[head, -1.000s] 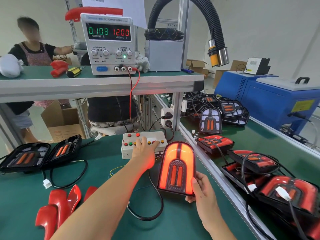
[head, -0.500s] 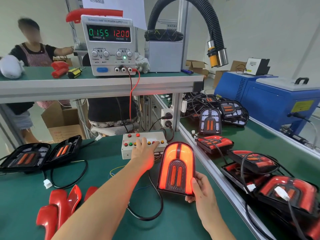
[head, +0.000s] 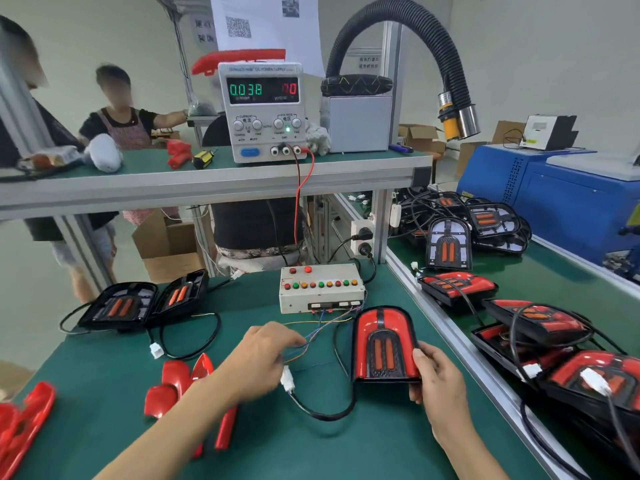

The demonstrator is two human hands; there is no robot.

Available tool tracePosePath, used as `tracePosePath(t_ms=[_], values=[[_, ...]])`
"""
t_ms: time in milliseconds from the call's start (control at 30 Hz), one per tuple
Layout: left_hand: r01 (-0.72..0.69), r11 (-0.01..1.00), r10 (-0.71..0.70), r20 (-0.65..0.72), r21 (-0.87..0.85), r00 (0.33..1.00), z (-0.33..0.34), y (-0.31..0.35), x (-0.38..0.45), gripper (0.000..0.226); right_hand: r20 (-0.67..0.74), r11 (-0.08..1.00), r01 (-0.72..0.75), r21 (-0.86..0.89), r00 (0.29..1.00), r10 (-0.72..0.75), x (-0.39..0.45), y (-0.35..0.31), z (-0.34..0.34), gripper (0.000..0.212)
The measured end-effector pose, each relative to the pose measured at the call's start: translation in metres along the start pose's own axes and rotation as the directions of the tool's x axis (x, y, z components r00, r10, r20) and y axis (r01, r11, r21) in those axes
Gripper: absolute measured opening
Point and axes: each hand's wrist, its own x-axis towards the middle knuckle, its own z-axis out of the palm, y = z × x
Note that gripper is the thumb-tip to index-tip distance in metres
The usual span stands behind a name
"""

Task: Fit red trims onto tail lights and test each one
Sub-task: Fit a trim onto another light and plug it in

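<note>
Red-trimmed tail light (head: 382, 344) (unlit) gripped by right hand (head: 437, 379); left hand (head: 263, 358) seemingly pinches wires (head: 313, 336).

You sit at a factory assembly line — a green-matted tabletop (head: 311, 441), a DC power supply (head: 262, 112) on the shelf, a button test box (head: 320, 287), a fume-extraction hose (head: 412, 32) — with other workers (head: 121, 109) beyond.
</note>
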Motion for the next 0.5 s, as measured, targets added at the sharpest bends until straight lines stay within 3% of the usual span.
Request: tracePosePath(t_ms=[133,233,300,433,500], values=[[-0.082,0.976,0.047,0.171,0.204,0.984,0.006,-0.002,-0.017,0.064,-0.034,0.996,0.024,-0.082,0.999,-0.027,-0.003,-0.002,0.0,0.013],[-0.073,0.967,0.035,0.156,0.245,0.987,0.006,-0.003,-0.02,0.05,-0.057,0.983,0.045,-0.176,0.997,-0.056,-0.006,-0.003,0.002,0.017],[-0.043,0.985,0.024,0.112,0.166,0.993,0.003,-0.002,-0.022,0.045,-0.108,0.965,0.067,-0.254,0.989,-0.097,-0.01,-0.005,0.004,0.018],[-0.026,0.995,0.017,0.089,0.099,0.996,-0.009,0.008,-0.025,0.035,-0.157,0.885,0.209,-0.416,0.942,-0.296,-0.025,-0.014,0.006,0.031],[-0.036,0.996,0.028,0.097,0.082,0.995,-0.013,0.015,-0.022,0.032,-0.107,0.746,0.384,-0.545,0.85,-0.516,-0.037,-0.018,0.013,0.042]])
